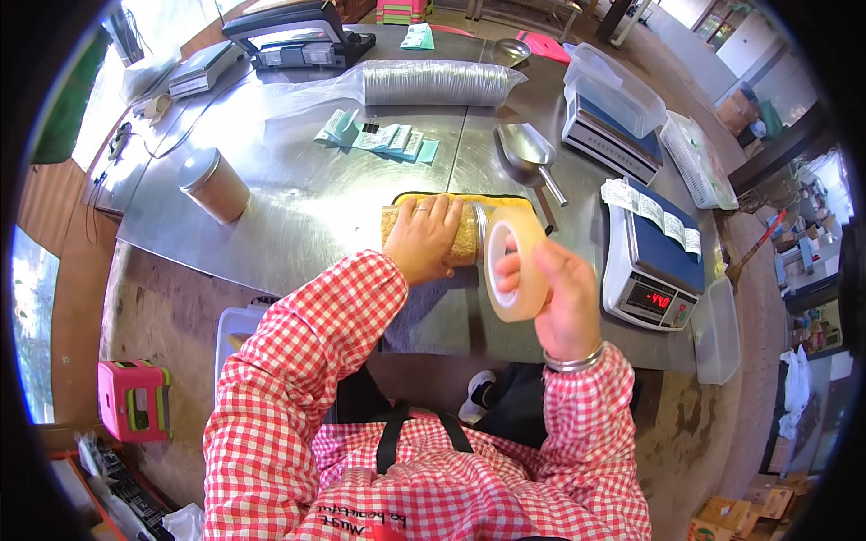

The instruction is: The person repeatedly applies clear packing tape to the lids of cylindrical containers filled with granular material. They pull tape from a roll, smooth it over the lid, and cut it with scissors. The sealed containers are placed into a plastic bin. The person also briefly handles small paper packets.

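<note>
A clear jar (465, 236) filled with yellow granules lies on its side near the table's front edge, its lid end pointing right. My left hand (420, 240) is wrapped over the jar from above. My right hand (568, 298) grips a wide roll of clear tape (529, 263), with fingers through its core. The roll stands on edge in the air beside the jar's lid end. Whether a strip of tape runs from the roll to the jar, I cannot tell. A yellow-edged cloth (505, 199) lies behind and partly under the jar.
On the metal table (298, 171) are a round tin (215, 187) at left, folded paper labels (383, 138), a metal scoop (526, 155) and a sleeve of stacked lids (440, 83). A digital scale (651, 261) with a label strip stands close to my right hand.
</note>
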`<state>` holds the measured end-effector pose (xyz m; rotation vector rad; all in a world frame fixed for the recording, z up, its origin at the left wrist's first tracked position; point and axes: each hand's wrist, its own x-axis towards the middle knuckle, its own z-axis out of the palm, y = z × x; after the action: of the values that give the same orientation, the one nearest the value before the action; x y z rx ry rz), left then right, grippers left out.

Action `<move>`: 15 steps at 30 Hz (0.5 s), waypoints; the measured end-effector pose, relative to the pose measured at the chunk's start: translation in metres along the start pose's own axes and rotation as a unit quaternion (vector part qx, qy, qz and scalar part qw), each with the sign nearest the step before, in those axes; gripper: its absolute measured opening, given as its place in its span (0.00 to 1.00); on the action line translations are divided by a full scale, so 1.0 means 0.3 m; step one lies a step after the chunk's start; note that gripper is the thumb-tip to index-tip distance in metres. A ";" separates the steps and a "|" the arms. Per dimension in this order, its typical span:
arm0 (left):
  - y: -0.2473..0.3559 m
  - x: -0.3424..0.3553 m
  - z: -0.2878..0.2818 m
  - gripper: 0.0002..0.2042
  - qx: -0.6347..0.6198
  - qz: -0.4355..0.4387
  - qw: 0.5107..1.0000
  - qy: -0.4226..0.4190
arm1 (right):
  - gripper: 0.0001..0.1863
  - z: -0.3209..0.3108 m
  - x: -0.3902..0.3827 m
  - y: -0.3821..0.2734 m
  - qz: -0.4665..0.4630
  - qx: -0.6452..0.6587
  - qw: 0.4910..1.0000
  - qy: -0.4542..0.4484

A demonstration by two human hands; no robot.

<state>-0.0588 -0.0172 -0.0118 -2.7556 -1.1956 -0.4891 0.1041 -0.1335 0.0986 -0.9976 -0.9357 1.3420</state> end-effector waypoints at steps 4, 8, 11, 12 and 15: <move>-0.018 0.004 0.011 0.48 -0.017 -0.013 1.000 -0.004 | 0.22 0.009 -0.034 0.012 0.033 -0.032 0.999 -0.010; -0.045 0.044 -0.007 0.44 -0.051 -0.027 0.997 -0.050 | 0.19 -0.027 -0.112 0.120 0.072 -0.022 0.997 0.016; -0.055 0.079 -0.029 0.41 -0.070 -0.044 0.989 -0.120 | 0.18 -0.051 -0.137 0.190 0.089 -0.023 0.995 0.030; -0.070 0.089 -0.013 0.39 -0.067 -0.043 0.991 -0.107 | 0.18 -0.057 -0.139 0.216 0.090 -0.027 0.995 0.037; -0.101 0.136 -0.018 0.39 -0.086 -0.052 0.980 -0.173 | 0.18 -0.084 -0.131 0.279 0.106 -0.017 0.993 0.056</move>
<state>-0.0561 0.0308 0.0055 -3.0267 -1.4372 -0.1249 0.1004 -0.1752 0.0123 -1.2117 -0.7872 1.4329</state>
